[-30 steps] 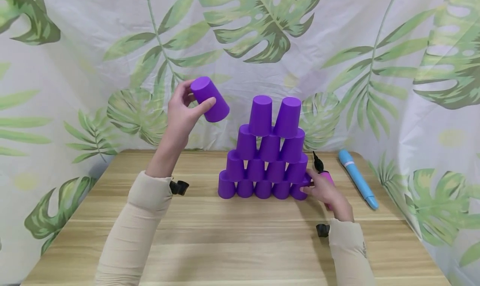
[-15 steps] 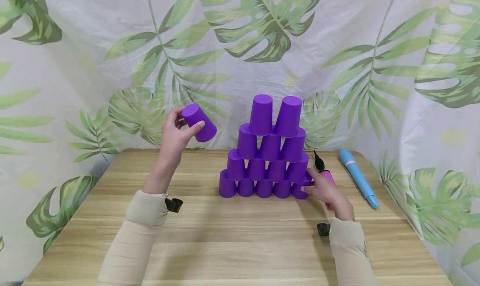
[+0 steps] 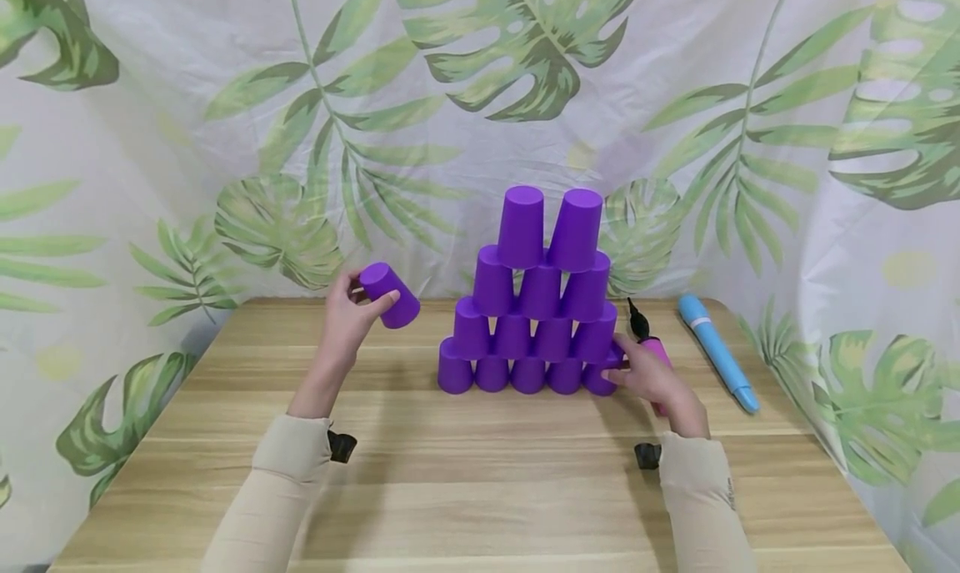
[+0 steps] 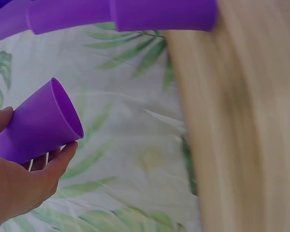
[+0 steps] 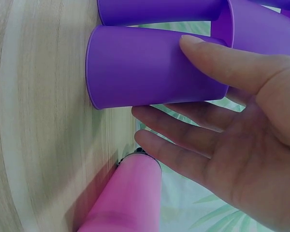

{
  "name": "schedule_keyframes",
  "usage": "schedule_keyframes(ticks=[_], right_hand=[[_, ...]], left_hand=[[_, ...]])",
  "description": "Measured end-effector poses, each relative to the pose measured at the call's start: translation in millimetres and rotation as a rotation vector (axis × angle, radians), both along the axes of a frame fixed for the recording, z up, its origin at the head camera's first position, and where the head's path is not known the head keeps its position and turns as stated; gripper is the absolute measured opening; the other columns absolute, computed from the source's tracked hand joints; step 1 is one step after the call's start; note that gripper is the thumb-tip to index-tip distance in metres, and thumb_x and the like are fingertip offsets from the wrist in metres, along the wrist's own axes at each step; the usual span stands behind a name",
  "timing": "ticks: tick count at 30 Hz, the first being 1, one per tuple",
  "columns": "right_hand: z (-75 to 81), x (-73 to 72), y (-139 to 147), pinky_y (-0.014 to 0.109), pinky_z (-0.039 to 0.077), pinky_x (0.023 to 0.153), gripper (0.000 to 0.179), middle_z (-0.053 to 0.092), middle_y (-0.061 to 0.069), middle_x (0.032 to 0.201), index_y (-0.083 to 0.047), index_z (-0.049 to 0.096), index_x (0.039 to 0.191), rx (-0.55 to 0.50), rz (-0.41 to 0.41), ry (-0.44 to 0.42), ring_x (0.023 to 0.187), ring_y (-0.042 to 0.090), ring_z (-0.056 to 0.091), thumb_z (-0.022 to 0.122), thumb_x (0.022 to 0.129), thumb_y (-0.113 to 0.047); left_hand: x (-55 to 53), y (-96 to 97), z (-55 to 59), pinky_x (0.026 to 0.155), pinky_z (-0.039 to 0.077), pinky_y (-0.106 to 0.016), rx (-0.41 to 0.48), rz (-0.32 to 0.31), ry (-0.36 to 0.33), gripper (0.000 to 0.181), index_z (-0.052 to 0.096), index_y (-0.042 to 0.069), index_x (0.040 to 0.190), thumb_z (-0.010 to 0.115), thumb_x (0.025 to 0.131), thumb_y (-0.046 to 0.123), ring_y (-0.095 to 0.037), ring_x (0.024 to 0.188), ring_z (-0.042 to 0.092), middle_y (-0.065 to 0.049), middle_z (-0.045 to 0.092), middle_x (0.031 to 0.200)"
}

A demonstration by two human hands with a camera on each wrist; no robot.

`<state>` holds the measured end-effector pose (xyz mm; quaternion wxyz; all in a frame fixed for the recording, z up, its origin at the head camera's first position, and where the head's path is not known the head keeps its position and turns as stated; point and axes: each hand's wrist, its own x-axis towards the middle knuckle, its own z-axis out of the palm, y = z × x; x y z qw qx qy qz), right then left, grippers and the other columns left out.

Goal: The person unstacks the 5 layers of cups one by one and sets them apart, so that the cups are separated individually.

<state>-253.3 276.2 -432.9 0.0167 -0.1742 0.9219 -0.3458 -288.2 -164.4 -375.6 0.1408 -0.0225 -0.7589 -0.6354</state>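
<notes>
My left hand (image 3: 347, 319) grips a purple cup (image 3: 390, 296) left of a pyramid of upside-down purple cups (image 3: 517, 337). That held cup is tilted, its mouth pointing down and right; in the left wrist view the cup (image 4: 38, 125) shows its rim, with the thumb on one side and fingers on the other. The pyramid has two cups on top, three below them and wider rows beneath. At the bottom right corner, my right hand (image 3: 648, 379) lightly holds the end cup (image 5: 150, 67), thumb on its front face and fingers along its side and back.
A pink hand pump (image 3: 657, 352) with a black nozzle lies behind the right hand. Farther right is a blue pump-like tube (image 3: 716, 352). The wooden table (image 3: 465, 490) ends at a leaf-patterned cloth (image 3: 172, 139) hanging behind.
My left hand has come down and slightly left with its cup, from above the table's back edge to lower beside the pyramid. The right hand and the stacked cups stay put.
</notes>
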Motion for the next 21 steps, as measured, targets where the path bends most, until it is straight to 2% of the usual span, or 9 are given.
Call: schedule_keyframes(ticks=[6, 11, 16, 21], right_hand=[[-0.7, -0.6, 1, 0.053, 0.047, 0.093, 0.059, 0.056, 0.031, 0.121, 0.012, 0.038, 0.137, -0.004, 0.009, 0.003, 0.109, 0.044, 0.058, 0.066, 0.088, -0.004], [-0.5, 0.1, 2, 0.053, 0.048, 0.093, 0.058, 0.057, 0.030, 0.121, 0.012, 0.038, 0.137, -0.014, 0.011, 0.003, 0.109, 0.043, 0.058, 0.066, 0.088, -0.003], [0.3, 0.2, 2, 0.052, 0.048, 0.092, 0.060, 0.057, 0.031, 0.122, 0.012, 0.037, 0.138, -0.016, 0.010, -0.006, 0.108, 0.043, 0.058, 0.066, 0.088, -0.004], [0.4, 0.7, 2, 0.051, 0.049, 0.091, 0.060, 0.057, 0.031, 0.122, 0.011, 0.036, 0.138, -0.013, 0.003, -0.013, 0.108, 0.043, 0.059, 0.066, 0.089, -0.004]], left_hand=[[-2.9, -15.3, -22.6, 0.098, 0.045, -0.043, -0.027, 0.051, -0.077, 0.064, 0.040, -0.005, 0.134, 0.073, 0.083, 0.011, -0.032, 0.117, 0.048, -0.022, 0.048, 0.128], [-2.9, -31.4, -41.1, 0.098, 0.045, -0.047, -0.106, 0.100, -0.130, 0.066, 0.038, -0.005, 0.136, 0.073, 0.083, 0.011, -0.036, 0.119, 0.048, -0.025, 0.047, 0.129], [0.1, -48.2, -54.0, 0.100, 0.044, -0.051, -0.208, 0.146, -0.184, 0.068, 0.033, -0.006, 0.140, 0.070, 0.085, 0.013, -0.041, 0.120, 0.048, -0.029, 0.046, 0.131], [3.9, -61.7, -61.9, 0.101, 0.042, -0.053, -0.289, 0.203, -0.180, 0.068, 0.032, -0.009, 0.138, 0.069, 0.085, 0.009, -0.044, 0.119, 0.048, -0.032, 0.045, 0.130]])
